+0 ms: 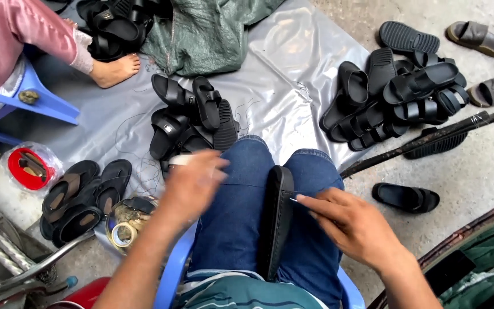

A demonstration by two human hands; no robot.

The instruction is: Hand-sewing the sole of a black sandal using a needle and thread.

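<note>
Sandal: a black sandal [277, 220] stands on its edge, wedged between the person's knees in blue jeans [232, 217], sole side turned to the right, toe end pointing away from the body.
Look of it: matte black, long and narrow from this angle, with a thick sole; its straps cannot be made out.
Right hand: the right hand [353, 223] rests against the sandal's right side, thumb and forefinger pinched on a thin pale needle [294, 199] whose tip touches the sole edge.
Left hand: the left hand [192, 183] hovers over the left knee, blurred; it seems closed round a small pale object, but the grip cannot be told for certain.
Seat: a blue plastic chair [172, 269], mostly covered by the legs.
Floor ahead: a heap of black sandals [192, 117] on a grey plastic sheet [281, 74]; a second heap [398, 94] lies to the right, near a dark pole [430, 137].
Left edge: brown-lined sandals [78, 194], a red tub [30, 167] and a tape roll [122, 233].
Cut off: another person in a pink sleeve [24, 31], only arm and bare foot showing.
</note>
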